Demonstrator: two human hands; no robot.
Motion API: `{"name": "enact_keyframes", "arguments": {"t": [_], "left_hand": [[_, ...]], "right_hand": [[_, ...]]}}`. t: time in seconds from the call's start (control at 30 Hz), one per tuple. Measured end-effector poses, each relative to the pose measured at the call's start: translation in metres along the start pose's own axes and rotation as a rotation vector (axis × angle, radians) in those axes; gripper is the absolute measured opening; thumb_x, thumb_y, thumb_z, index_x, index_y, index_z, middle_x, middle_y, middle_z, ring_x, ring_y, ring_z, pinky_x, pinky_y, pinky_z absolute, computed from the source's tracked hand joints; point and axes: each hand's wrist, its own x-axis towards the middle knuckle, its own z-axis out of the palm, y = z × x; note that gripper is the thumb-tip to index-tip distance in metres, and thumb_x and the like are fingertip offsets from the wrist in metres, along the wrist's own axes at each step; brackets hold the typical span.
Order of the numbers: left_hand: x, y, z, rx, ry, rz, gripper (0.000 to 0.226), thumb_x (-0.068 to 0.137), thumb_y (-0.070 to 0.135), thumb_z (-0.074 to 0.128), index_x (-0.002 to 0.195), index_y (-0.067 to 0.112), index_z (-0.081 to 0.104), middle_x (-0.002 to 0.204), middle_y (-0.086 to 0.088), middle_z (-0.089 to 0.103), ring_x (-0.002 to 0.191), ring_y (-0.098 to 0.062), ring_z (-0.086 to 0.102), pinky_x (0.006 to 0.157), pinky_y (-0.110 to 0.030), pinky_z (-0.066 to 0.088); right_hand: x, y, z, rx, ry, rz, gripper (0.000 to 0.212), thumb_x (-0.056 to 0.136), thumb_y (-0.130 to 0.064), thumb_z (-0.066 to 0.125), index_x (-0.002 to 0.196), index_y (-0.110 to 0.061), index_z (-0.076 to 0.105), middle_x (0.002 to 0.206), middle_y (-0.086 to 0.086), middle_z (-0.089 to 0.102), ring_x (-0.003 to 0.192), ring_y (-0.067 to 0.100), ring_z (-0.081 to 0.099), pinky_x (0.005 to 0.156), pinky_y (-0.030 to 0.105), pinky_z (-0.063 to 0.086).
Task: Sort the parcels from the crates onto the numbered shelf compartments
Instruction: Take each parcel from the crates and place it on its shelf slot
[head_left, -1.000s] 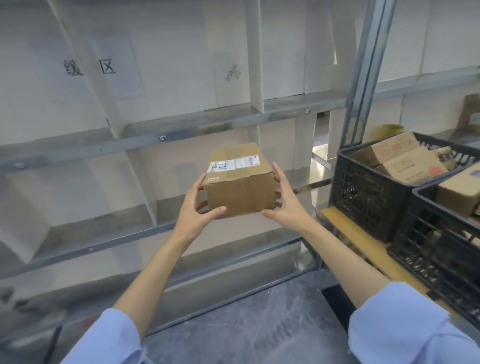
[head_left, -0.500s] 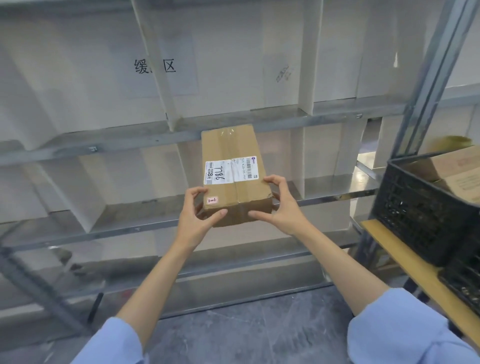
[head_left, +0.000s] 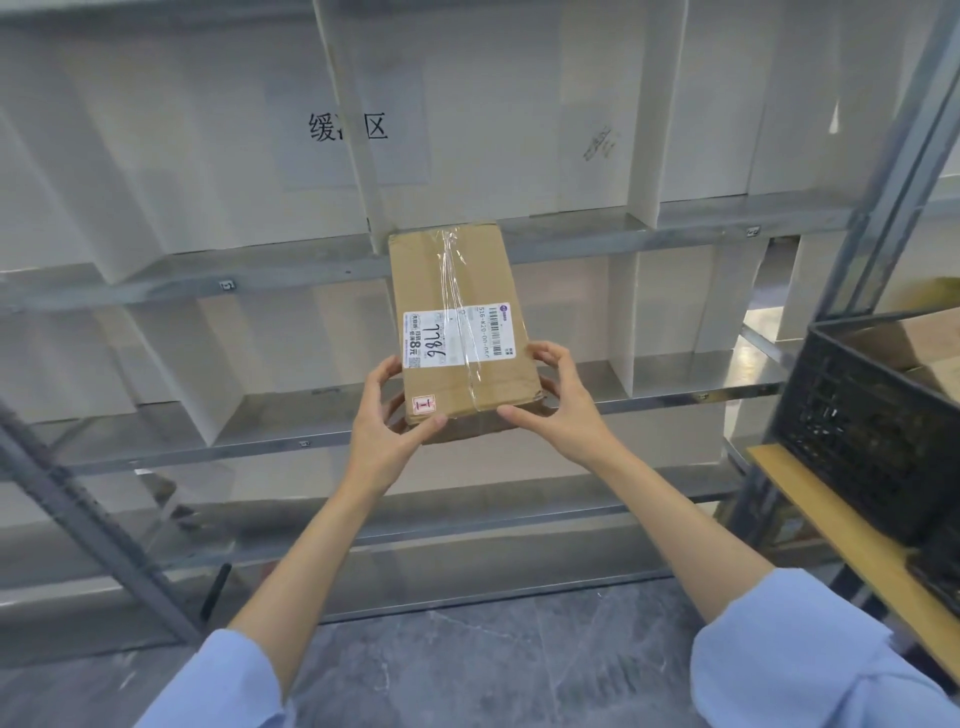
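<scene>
The left grip (head_left: 387, 431) and right grip (head_left: 566, 410) each curl round a near corner of a taped box (head_left: 457, 291), held up before the shelf (head_left: 675, 399). A black crate (head_left: 857, 415) sits right.

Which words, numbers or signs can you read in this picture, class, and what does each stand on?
"7786", handwritten, on the white shipping label of the parcel.
"516-K20-00-", printed beside that label's barcode; the ending is unclear.
"缓" and "区" on the wall sheet; a divider hides the middle character.
Red-edged sticker and shelf-edge tags: too small to read.
</scene>
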Motion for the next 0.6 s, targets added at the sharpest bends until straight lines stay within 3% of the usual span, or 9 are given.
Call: {"name": "enact_keyframes", "arguments": {"t": [0.07,0.17,0.3,0.4,0.5,0.6], "left_hand": [[-0.002,0.001,-0.001,0.001,0.001,-0.006,0.085,0.074,0.015,0.084,0.143,0.03,0.038,0.144,0.015,0.044,0.123,0.005,0.05,0.093,-0.009,0.045],[-0.006,0.001,-0.004,-0.002,0.004,0.014,0.083,0.074,0.004,0.083,0.142,0.024,0.039,0.146,0.005,0.043,0.123,0.007,0.05,0.095,-0.01,0.044],[-0.009,0.0,-0.013,-0.021,-0.011,0.017,0.085,0.071,0.008,0.085,0.137,0.034,0.038,0.137,0.018,0.049,0.126,0.001,0.049,0.103,-0.022,0.045],[-0.009,-0.002,-0.021,0.015,-0.03,0.014,0.087,0.074,0.011,0.084,0.14,0.041,0.035,0.135,0.028,0.048,0.128,0.002,0.048,0.093,-0.013,0.047],[-0.006,-0.003,-0.029,0.07,-0.032,0.007,0.089,0.078,0.015,0.082,0.148,0.036,0.03,0.146,0.016,0.043,0.127,0.01,0.044,0.092,-0.007,0.044],[-0.006,-0.004,-0.037,0.101,-0.024,0.01,0.09,0.077,0.022,0.083,0.148,0.036,0.029,0.148,0.016,0.042,0.128,0.011,0.042,0.095,-0.006,0.041]], "right_hand": [[-0.002,-0.002,0.001,0.007,-0.006,-0.007,0.096,0.078,-0.028,0.084,0.15,-0.038,0.022,0.145,-0.024,0.036,0.132,0.007,0.041,0.105,0.026,0.04],[-0.001,-0.005,0.005,-0.043,-0.021,-0.042,0.097,0.078,-0.025,0.084,0.154,-0.029,0.024,0.15,-0.012,0.035,0.136,0.013,0.041,0.11,0.032,0.04],[0.003,-0.008,0.012,-0.032,-0.037,-0.059,0.089,0.077,-0.021,0.085,0.146,-0.033,0.03,0.145,-0.013,0.035,0.133,0.012,0.041,0.107,0.03,0.041],[0.005,-0.007,0.019,-0.002,-0.057,-0.044,0.093,0.075,-0.018,0.086,0.147,-0.027,0.027,0.149,-0.01,0.037,0.134,0.013,0.042,0.106,0.028,0.042],[0.007,-0.006,0.026,0.045,-0.077,-0.03,0.096,0.075,-0.01,0.086,0.147,-0.022,0.024,0.15,-0.008,0.037,0.136,0.01,0.041,0.112,0.032,0.04],[0.011,-0.005,0.031,0.071,-0.1,-0.017,0.095,0.074,-0.011,0.086,0.144,-0.026,0.024,0.152,-0.006,0.038,0.139,0.009,0.038,0.115,0.034,0.036]]}}
